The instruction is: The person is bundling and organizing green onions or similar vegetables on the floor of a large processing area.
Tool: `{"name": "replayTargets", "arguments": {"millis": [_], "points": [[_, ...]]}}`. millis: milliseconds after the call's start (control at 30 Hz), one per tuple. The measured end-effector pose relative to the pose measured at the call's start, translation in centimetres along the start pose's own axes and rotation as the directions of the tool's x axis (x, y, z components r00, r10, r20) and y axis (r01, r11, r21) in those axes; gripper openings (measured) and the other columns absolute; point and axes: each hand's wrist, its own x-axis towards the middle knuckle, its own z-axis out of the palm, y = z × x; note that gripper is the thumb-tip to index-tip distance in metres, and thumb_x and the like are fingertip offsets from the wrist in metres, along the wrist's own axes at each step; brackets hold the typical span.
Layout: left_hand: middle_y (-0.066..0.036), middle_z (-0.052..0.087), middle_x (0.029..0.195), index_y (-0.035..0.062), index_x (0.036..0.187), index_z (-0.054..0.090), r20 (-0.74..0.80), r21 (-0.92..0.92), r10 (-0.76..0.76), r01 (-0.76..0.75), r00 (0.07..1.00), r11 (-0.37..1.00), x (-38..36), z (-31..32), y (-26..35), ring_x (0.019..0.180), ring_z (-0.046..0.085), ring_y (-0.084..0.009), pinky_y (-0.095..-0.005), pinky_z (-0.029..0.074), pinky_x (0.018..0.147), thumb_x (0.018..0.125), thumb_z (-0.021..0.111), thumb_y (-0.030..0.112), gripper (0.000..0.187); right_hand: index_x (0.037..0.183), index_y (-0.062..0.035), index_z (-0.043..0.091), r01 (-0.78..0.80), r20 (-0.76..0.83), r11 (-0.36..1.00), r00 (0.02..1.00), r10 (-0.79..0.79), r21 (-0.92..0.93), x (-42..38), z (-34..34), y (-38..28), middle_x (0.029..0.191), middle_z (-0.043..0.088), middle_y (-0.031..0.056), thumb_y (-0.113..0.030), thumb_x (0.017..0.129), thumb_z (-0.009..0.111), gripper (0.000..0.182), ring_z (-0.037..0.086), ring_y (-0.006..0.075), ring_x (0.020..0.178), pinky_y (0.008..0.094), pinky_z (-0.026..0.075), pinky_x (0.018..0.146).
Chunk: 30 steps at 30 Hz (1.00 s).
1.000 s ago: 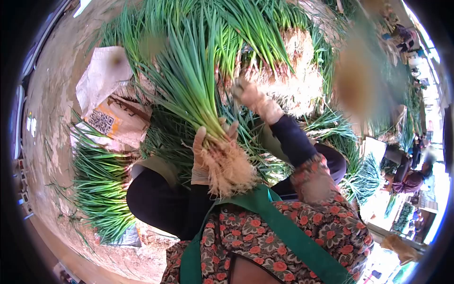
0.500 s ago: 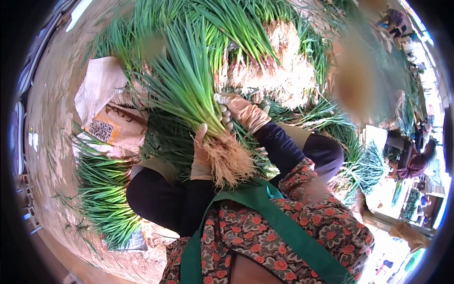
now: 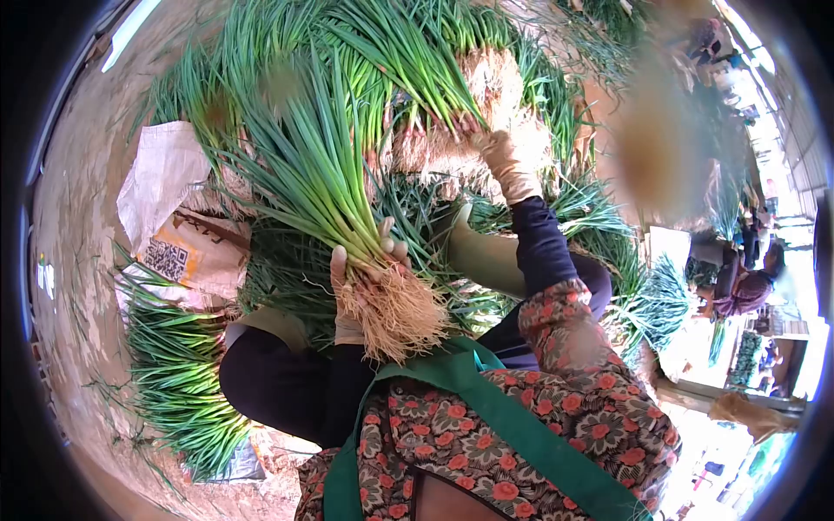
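A bunch of green onions (image 3: 334, 187) with long green leaves and tan hanging roots lies across my left hand (image 3: 349, 286). The gloved fingers are wrapped round its lower stalks, just above the roots. Farther up and to the right, my right hand (image 3: 504, 161), also gloved, reaches to the root end of a stacked bundle (image 3: 426, 82). Its fingertips are at the stalk bases, but glare and the glove hide whether they grip any.
Another onion pile (image 3: 187, 373) lies at the left, below a paper sack (image 3: 204, 252) with a printed code. A pale sheet (image 3: 163, 178) is above it. My bent knees are on both sides. At the far right, a person (image 3: 743, 291) sits near more onions.
My right hand has left the held bunch and moved up and right to the stacked onions. My left hand still holds the bunch.
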Motion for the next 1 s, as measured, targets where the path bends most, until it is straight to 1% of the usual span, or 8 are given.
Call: {"name": "replayTargets", "arguments": {"millis": [133, 300, 433, 467, 567, 800, 900, 1000], "points": [[-0.018, 0.054, 0.120, -0.0024, 0.134, 0.039, -0.001, 0.080, 0.010, -0.010, 1.000, 0.997, 0.1, -0.8, 0.7, 0.121, 0.047, -0.0336, -0.0449, 0.036, 0.108, 0.092, 0.053, 0.047, 0.067, 0.098, 0.0013, 0.063, -0.126, 0.414, 0.990, 0.899, 0.141, -0.065, -6.8, 2.8, -7.0, 0.081, 0.064, 0.0054, -0.012, 0.093, 0.056, 0.015, 0.059, 0.0134, 0.072, 0.0277, 0.049, 0.058], [-0.021, 0.051, 0.129, -0.0042, 0.125, 0.049, -0.169, 0.157, 0.074, -0.047, 0.983, 0.986, 0.4, 0.3, -0.3, 0.130, 0.041, -0.0342, -0.0441, 0.033, 0.109, 0.087, 0.057, 0.050, 0.067, 0.113, -0.0041, 0.053, 0.704, 0.775, 0.400, 0.631, 0.026, -0.586, -19.2, 5.5, -19.1, 0.085, 0.066, 0.0143, -0.020, 0.088, 0.054, 0.029, 0.064, 0.0338, 0.069, 0.0417, 0.052, 0.058], [-0.015, 0.056, 0.115, -0.0018, 0.116, 0.053, -0.317, 0.143, 0.105, -0.063, 0.942, 0.988, 0.5, 1.7, -0.4, 0.116, 0.050, -0.0283, -0.0388, 0.040, 0.102, 0.084, 0.060, 0.049, 0.060, 0.123, -0.0021, 0.052, 0.488, 0.871, 0.724, 0.214, 0.442, -0.487, -17.4, 4.2, -20.9, 0.096, 0.066, 0.0161, -0.020, 0.081, 0.066, 0.048, 0.066, 0.0296, 0.084, 0.0392, 0.053, 0.075], [-0.014, 0.056, 0.112, -0.0012, 0.115, 0.053, -0.235, -0.053, 0.097, -0.112, 0.967, 0.992, 1.0, 2.0, -0.7, 0.112, 0.051, -0.0277, -0.0385, 0.041, 0.100, 0.084, 0.060, 0.049, 0.059, 0.128, -0.0035, 0.050, 0.365, 0.966, 0.897, 0.161, 0.204, -0.250, -16.2, 3.0, -16.1, 0.102, 0.066, 0.0132, -0.024, 0.081, 0.070, 0.055, 0.064, 0.0256, 0.084, 0.0371, 0.053, 0.079], [-0.012, 0.055, 0.108, 0.0001, 0.114, 0.053, -0.217, 0.359, 0.090, -0.006, 0.972, 0.933, 0.2, -0.3, 0.3, 0.103, 0.053, -0.0255, -0.0386, 0.044, 0.096, 0.085, 0.059, 0.049, 0.057, 0.130, -0.0052, 0.051, -0.479, 0.811, 0.859, 0.420, 0.407, -0.183, -13.1, 4.0, -14.5, 0.108, 0.065, 0.0111, -0.041, 0.091, 0.061, 0.054, 0.054, 0.0134, 0.062, 0.0252, 0.050, 0.059], [-0.013, 0.056, 0.107, -0.0009, 0.133, 0.039, 0.093, 0.205, 0.058, -0.076, 0.994, 0.976, -0.1, -0.3, 0.5, 0.098, 0.055, -0.0257, -0.0429, 0.045, 0.091, 0.094, 0.045, 0.051, 0.065, 0.098, -0.0032, 0.059, -0.948, 0.882, 0.233, 0.291, 0.371, 0.215, -15.4, 11.7, -13.6, 0.069, 0.056, 0.0046, -0.038, 0.094, 0.056, 0.036, 0.048, 0.0144, 0.052, 0.0286, 0.042, 0.045], [-0.011, 0.054, 0.111, 0.0010, 0.131, 0.041, 0.116, 0.069, 0.052, -0.061, 0.992, 0.996, -0.7, -3.1, 1.1, 0.104, 0.053, -0.0240, -0.0467, 0.041, 0.094, 0.093, 0.045, 0.055, 0.067, 0.091, -0.0037, 0.062, -0.738, 0.706, 0.673, 0.505, 0.497, 0.054, -17.6, 12.5, -12.5, 0.074, 0.062, 0.0092, -0.031, 0.092, 0.058, 0.028, 0.059, 0.0203, 0.058, 0.0329, 0.049, 0.052], [-0.007, 0.051, 0.112, 0.0080, 0.132, 0.043, 0.202, 0.001, -0.021, 0.022, 0.979, 1.000, -0.6, -5.3, 1.6, 0.107, 0.051, -0.0220, -0.0458, 0.038, 0.097, 0.090, 0.047, 0.061, 0.068, 0.095, 0.0000, 0.062, 0.077, 0.515, 0.803, 0.802, 0.303, -0.592, -18.5, 12.1, -9.1, 0.088, 0.068, 0.0165, -0.029, 0.091, 0.056, 0.030, 0.065, 0.0323, 0.086, 0.0407, 0.050, 0.075]]}}
